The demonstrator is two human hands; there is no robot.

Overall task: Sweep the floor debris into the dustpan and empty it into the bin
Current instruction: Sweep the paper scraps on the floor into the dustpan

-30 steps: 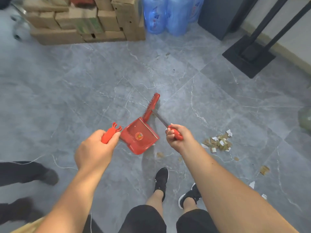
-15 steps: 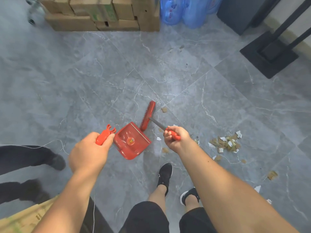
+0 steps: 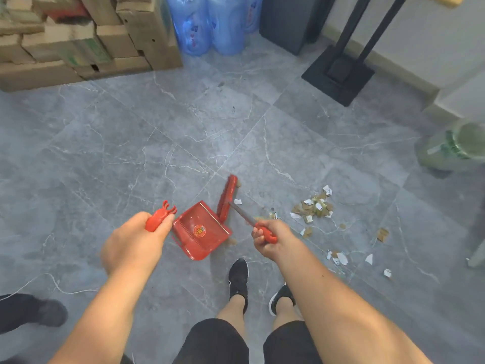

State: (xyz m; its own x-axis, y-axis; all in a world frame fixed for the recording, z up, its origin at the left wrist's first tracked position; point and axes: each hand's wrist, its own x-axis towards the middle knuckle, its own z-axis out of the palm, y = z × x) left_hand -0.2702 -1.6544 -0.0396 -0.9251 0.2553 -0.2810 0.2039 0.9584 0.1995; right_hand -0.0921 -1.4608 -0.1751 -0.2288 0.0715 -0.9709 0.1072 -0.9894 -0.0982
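My left hand (image 3: 133, 243) grips the red handle of a red dustpan (image 3: 200, 233) that sits low over the grey floor, its mouth facing up and right. My right hand (image 3: 270, 239) is closed on the red grip of a broom whose red head (image 3: 227, 197) stands at the dustpan's mouth. A heap of paper and cardboard debris (image 3: 315, 207) lies on the floor to the right of the broom. Looser scraps (image 3: 338, 257) are scattered further right and nearer to me. A small scrap (image 3: 237, 201) lies just beside the broom head.
Stacked cardboard boxes (image 3: 78, 43) fill the far left, blue water bottles (image 3: 210, 24) stand behind them. A dark cabinet (image 3: 288, 22) and a black stand base (image 3: 338, 74) are at the far right. A green-white bag (image 3: 456, 147) sits right. Another person's shoes (image 3: 34, 312) are at lower left.
Dustpan and broom have shifted a little toward the debris heap. The broom head has swung from slanting over the pan to standing at its mouth. Both hands keep their grips.
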